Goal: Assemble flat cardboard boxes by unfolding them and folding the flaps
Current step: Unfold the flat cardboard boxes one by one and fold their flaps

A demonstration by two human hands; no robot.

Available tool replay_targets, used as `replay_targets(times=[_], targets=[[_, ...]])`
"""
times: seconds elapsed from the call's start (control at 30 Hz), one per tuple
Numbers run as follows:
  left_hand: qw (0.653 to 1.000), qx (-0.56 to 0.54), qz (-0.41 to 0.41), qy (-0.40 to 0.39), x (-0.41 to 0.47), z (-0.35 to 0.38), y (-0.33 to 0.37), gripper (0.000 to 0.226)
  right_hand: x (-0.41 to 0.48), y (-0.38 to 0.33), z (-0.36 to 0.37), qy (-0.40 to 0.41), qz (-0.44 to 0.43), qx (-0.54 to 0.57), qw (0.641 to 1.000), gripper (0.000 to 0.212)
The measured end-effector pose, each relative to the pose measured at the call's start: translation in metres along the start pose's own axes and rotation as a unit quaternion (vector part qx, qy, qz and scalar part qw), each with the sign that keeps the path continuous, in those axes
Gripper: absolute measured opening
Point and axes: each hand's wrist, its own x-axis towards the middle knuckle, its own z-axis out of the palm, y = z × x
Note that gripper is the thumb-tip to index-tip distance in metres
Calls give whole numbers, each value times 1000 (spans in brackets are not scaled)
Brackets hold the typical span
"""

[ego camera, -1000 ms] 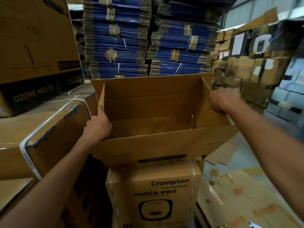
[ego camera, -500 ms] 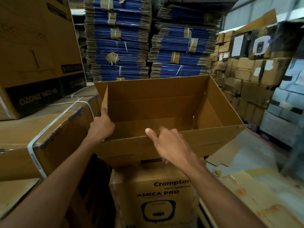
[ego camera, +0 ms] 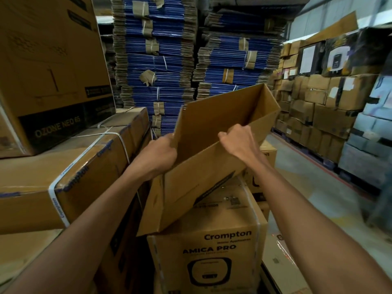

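The open cardboard box sits tilted on top of the Crompton carton, its low corner resting there and its mouth turned up and away from me. I have it in both hands: my left hand is curled round the near left edge and my right hand is hooked over the near rim. I judge it light and empty. The panels are stiff, but it hinges loosely at the creases and would skew out of square, so I'd hold it by the edges close to the corners. Behind the carton stand blue stacks of flat boxes.
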Motion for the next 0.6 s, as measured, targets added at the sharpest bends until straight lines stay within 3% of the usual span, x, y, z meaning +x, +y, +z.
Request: replay_targets(times=[0.07,0.2,0.33,0.4,0.5,0.6], targets=[[998,-18,18,-53,-1,2,18,23,10,-8,-6,1,-17,-1,1000,42],[989,-53,17,-134,12,11,35,35,24,-25,-5,-25,-6,6,1000,40],[980,-112,-6,-166,24,21,34,29,17,-33,1,-99,97,129,982,79],[975,-152,-7,-164,18,28,30,37,17,-32,7,-122,112,143,976,73],[947,-237,3,-215,7,43,10,83,19,-28,11,-111,103,143,978,45],[923,-242,94,-284,-14,61,-9,103,19,-22,14,-104,83,138,982,30]])
